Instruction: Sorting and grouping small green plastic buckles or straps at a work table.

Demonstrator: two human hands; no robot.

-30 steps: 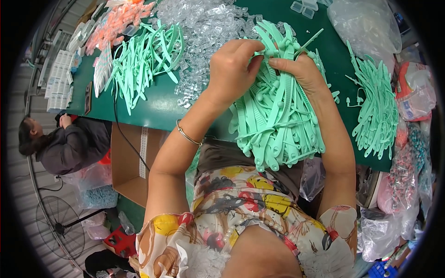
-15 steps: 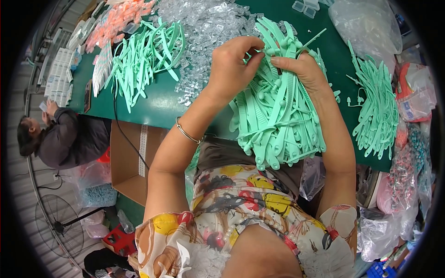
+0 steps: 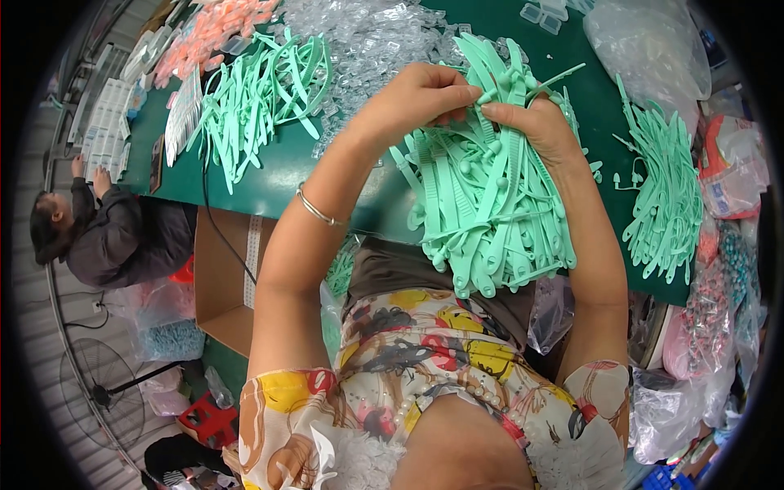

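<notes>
Head view: clear bag (image 3: 159,318) at eight o'clock holds blue pieces (image 3: 175,341); half-curled right hand (image 3: 545,129) grips toothed green straps (image 3: 490,200); left hand (image 3: 425,96) curls, hold unclear.

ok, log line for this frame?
right hand: holds mint-green strap bundle, thumb on top | left hand: at bundle's upper edge, hold unclear | table: left strap pile, right strap pile, clear plastic pieces

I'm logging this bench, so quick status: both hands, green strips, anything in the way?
Left hand at heaped green strips, grasp unclear. Right hand holding their far end. Clear plastic pieces beyond left hand, not visibly blocking.
</notes>
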